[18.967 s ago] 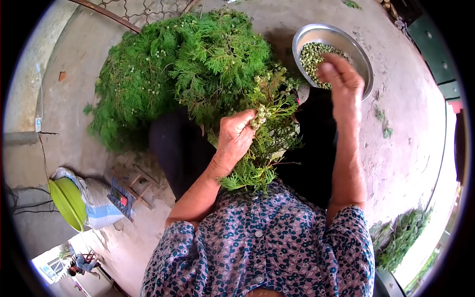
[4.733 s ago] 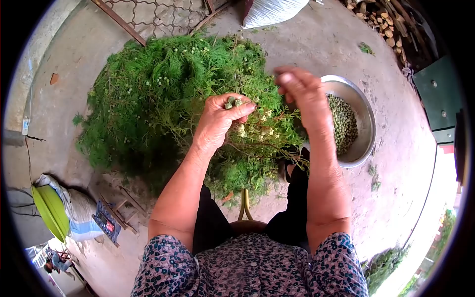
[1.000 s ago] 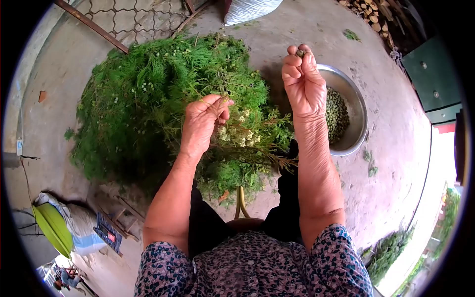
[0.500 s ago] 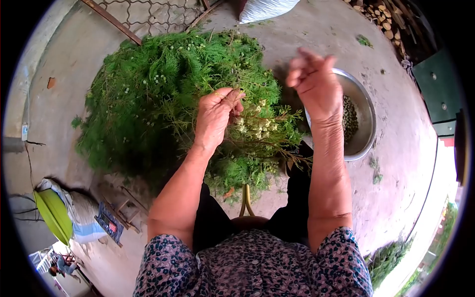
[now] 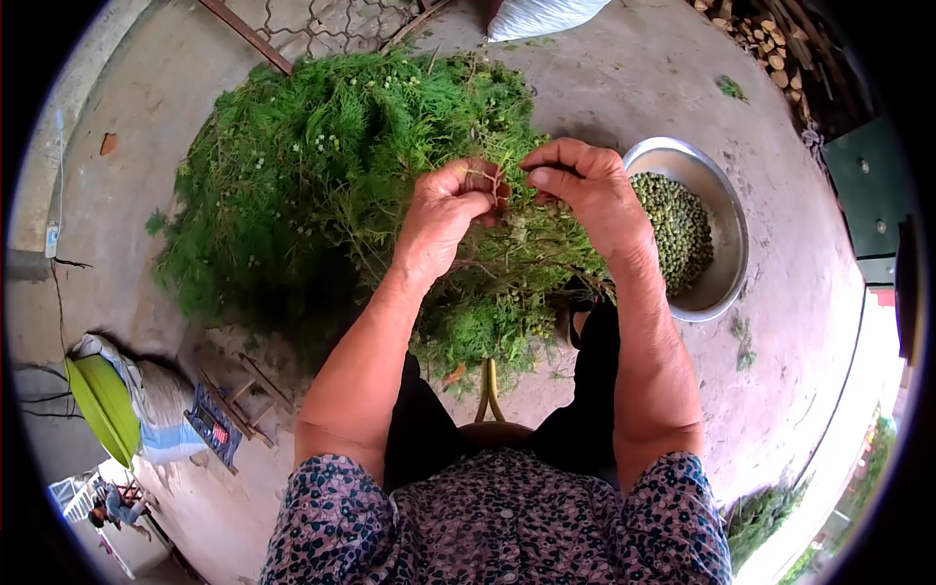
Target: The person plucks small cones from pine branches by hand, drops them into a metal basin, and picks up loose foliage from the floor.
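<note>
My left hand (image 5: pixel 439 219) is closed on a thin branch (image 5: pixel 497 187) over the right part of a big heap of green conifer branches (image 5: pixel 292 166). Just right of it, my right hand (image 5: pixel 595 195) has its thumb and forefinger pinched near the sprig; whatever they hold is too small to make out. Below both hands lie leafy sprigs with pale cones. A round metal bowl (image 5: pixel 723 205), partly behind my right wrist, contains many small green cones (image 5: pixel 678 229).
A white sack (image 5: pixel 546 15) lies at the top, with stacked firewood (image 5: pixel 765 49) and a green cabinet (image 5: pixel 866 185) at the right. At the lower left are a lime-green basin (image 5: pixel 102 409), a small wooden stool (image 5: pixel 249 400) and a distant person (image 5: pixel 122 507).
My right hand has come down and left from beside the bowl to the branch, its fingers closing together. The small cone seen in it a second ago no longer shows. My left hand stays over the heap.
</note>
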Demonstrator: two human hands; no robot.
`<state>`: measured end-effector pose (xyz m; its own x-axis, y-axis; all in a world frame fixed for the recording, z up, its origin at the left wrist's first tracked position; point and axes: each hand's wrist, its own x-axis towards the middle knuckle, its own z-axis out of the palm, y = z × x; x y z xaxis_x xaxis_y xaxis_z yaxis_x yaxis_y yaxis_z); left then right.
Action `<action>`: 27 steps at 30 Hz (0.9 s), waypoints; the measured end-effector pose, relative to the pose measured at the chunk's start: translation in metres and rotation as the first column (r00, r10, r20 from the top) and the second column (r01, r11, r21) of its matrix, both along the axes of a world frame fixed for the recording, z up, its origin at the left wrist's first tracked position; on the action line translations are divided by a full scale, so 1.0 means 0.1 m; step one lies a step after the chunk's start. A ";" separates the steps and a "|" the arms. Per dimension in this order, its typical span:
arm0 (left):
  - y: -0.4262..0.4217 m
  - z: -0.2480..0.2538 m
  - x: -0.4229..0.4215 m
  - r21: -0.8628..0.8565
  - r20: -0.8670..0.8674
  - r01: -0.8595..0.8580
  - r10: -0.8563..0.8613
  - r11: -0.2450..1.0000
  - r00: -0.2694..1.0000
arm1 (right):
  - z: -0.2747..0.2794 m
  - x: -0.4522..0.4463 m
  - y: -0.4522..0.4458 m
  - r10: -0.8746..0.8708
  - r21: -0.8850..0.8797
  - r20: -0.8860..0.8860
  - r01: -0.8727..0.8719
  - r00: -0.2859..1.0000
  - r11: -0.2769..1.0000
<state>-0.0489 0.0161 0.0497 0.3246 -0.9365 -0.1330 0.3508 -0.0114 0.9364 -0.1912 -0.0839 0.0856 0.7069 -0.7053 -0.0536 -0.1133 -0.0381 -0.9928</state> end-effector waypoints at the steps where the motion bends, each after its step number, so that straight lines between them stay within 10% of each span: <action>1: 0.01 0.02 0.01 -0.002 0.000 0.000 0.000 1.000 1.000 | -0.01 0.00 -0.01 0.000 -0.002 0.000 0.000 1.000 1.000; 10: 0.06 0.14 0.09 0.117 0.219 0.225 -0.246 0.967 0.944 | -0.01 -0.01 -0.05 -0.091 0.087 0.093 0.083 0.991 0.993; 12: 0.06 0.11 0.06 0.146 0.274 0.210 -0.243 0.967 0.930 | -0.02 -0.01 -0.06 -0.060 -0.228 0.003 0.059 0.998 0.972; 17: 0.03 0.02 -0.01 0.041 0.263 0.061 -0.070 0.997 0.962 | -0.14 0.06 -0.04 -0.200 -0.299 0.136 0.233 0.970 0.925; 23: 0.13 0.02 -0.05 -0.010 0.202 0.025 -0.022 1.000 0.979 | -0.06 -0.09 -0.28 -0.621 0.299 0.227 0.554 0.750 0.777; 27: 0.17 0.05 -0.02 -0.069 0.139 -0.107 0.116 0.992 0.983 | -0.07 -0.14 -0.33 -0.582 0.198 0.272 0.548 0.766 0.813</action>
<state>-0.0509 0.0335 0.0544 0.4387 -0.8984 -0.0213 0.2095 0.0792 0.9746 -0.2049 -0.1165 0.0789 0.1732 -0.9849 0.0026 0.2262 0.0373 -0.9734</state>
